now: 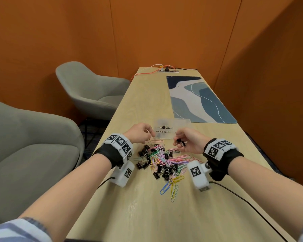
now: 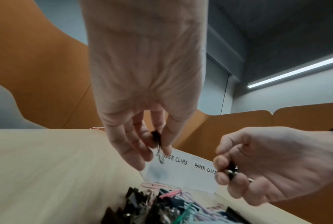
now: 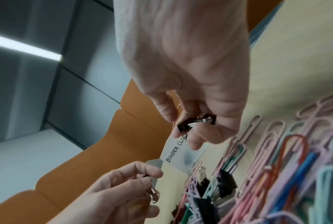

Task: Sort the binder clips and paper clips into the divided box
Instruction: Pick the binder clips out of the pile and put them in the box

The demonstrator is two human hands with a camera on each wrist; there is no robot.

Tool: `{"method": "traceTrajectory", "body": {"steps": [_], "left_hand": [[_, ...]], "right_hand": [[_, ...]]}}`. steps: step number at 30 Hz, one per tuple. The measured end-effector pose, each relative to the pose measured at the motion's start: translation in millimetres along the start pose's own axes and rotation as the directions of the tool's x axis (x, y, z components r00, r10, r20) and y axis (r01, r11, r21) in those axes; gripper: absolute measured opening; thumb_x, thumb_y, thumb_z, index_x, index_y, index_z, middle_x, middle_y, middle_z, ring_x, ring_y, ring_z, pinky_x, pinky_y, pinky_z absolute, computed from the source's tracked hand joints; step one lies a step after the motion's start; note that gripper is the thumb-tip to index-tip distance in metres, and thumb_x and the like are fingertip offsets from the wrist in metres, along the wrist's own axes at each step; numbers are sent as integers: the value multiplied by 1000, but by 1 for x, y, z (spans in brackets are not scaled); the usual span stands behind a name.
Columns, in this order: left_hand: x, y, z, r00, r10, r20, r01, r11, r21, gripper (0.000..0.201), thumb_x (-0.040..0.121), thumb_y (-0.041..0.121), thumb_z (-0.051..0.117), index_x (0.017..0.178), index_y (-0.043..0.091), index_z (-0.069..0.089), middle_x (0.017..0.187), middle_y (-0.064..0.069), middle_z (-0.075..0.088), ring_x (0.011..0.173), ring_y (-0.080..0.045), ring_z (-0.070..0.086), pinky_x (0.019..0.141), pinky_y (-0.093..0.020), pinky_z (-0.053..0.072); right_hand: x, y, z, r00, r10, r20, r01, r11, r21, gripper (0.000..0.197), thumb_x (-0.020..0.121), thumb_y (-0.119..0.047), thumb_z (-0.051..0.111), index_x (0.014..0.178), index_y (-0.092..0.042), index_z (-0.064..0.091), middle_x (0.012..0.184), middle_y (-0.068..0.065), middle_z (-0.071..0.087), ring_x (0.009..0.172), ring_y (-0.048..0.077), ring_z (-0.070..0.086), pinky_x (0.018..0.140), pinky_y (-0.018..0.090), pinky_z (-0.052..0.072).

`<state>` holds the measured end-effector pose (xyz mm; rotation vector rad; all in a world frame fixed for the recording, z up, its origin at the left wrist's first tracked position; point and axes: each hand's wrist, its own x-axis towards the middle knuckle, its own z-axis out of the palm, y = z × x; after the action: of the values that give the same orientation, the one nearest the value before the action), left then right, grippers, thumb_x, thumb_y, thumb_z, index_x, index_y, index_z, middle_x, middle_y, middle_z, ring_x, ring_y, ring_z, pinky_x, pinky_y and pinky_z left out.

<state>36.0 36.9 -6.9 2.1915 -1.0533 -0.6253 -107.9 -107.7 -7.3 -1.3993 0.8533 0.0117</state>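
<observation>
The sorting was, by the look of it, barely begun. The divided box (image 1: 172, 127), a clear plastic one on the wooden table (image 1: 147, 206), held only a few black binder clips (image 1: 164, 127) in its compartment labelled BINDER CLIPS; the compartment labelled PAPER CLIPS appeared to hold nothing, though the right hand covered part of it. Nearly everything still lay in the mixed pile (image 1: 164, 161) just on the near side of the box, black binder clips tangled among pastel and bright paper clips, with a few stray paper clips (image 1: 171, 186) nearer the person than the pile.

The left hand (image 1: 140, 132) hovered just beside the box's near left corner, finger and thumb pinching one small black binder clip (image 2: 157, 142) whose wire handles hung down. The right hand (image 1: 187, 140) was at the box's near right corner, its fingers curled round a cluster of black binder clips (image 3: 194, 122). Both loads probably belonged in the binder compartment.

How many clips the right hand held could not be counted; its fingers covered most of them. The box's far walls and divider were faint through the translucent plastic, the PAPER CLIPS label was cut off by the right hand in the head view, and both wrist views were blurred across the pile.
</observation>
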Motion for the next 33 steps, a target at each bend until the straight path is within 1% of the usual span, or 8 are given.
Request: {"method": "traceTrajectory", "body": {"steps": [4,8,12,15,18,25,28,33], "left_hand": [[-3,-2,-2,996,-76,-53,73,996,-54,17,92,8,50,77,11,58,78,-2,61,67,-12,61,67,-22,56],[-9,-5,-5,996,-78,-39,81,993,83,23,94,6,43,90,7,66,88,-2,59,76,-15,56,67,-22,48],[-15,-8,-4,993,-113,34,100,961,260,31,95,11,39,109,1,65,120,-9,61,114,-25,54,93,-31,42],[-17,-12,-1,988,-134,78,93,915,392,30,93,21,48,118,6,58,122,-11,60,107,-25,56,87,-31,45],[-17,-16,0,984,-138,115,79,908,411,33,86,23,61,116,12,56,110,-7,59,94,-19,53,78,-29,44],[-16,-18,5,990,-56,129,6,933,360,28,82,26,71,105,12,63,78,7,53,82,-14,52,70,-24,40],[-17,-19,6,994,-11,111,-30,929,368,24,84,25,70,102,10,65,78,9,54,81,-12,52,62,-20,40],[-16,-23,5,997,18,75,-46,920,390,25,84,29,70,100,10,63,98,-2,64,89,-15,56,76,-25,44]], "right_hand": [[0,5,4,994,-100,52,113,897,-426,21,90,-25,61,74,-13,53,63,1,46,48,10,35,42,20,30],[-10,11,10,949,-284,136,275,538,-797,15,88,-21,62,100,-12,62,72,-9,46,61,7,44,53,19,36],[-10,16,14,917,-341,209,310,276,-910,26,83,-17,67,109,-15,64,72,-17,36,84,15,45,72,23,35],[-9,18,12,888,-385,251,351,216,-911,27,82,-21,68,109,-17,64,70,-15,38,85,14,44,73,22,32],[-9,17,12,860,-406,309,388,128,-913,28,82,-24,67,110,-20,64,76,-10,44,86,13,42,74,24,31],[-12,21,9,894,-323,311,350,70,-934,18,87,-30,60,98,-16,58,87,1,53,87,23,52,74,31,42],[-14,19,7,909,-284,306,343,92,-935,13,90,-30,56,91,-19,49,82,-3,51,82,20,47,71,28,35],[-13,14,4,922,-323,212,287,206,-935,11,90,-24,45,86,-14,45,85,4,53,80,22,47,68,30,35]]}}
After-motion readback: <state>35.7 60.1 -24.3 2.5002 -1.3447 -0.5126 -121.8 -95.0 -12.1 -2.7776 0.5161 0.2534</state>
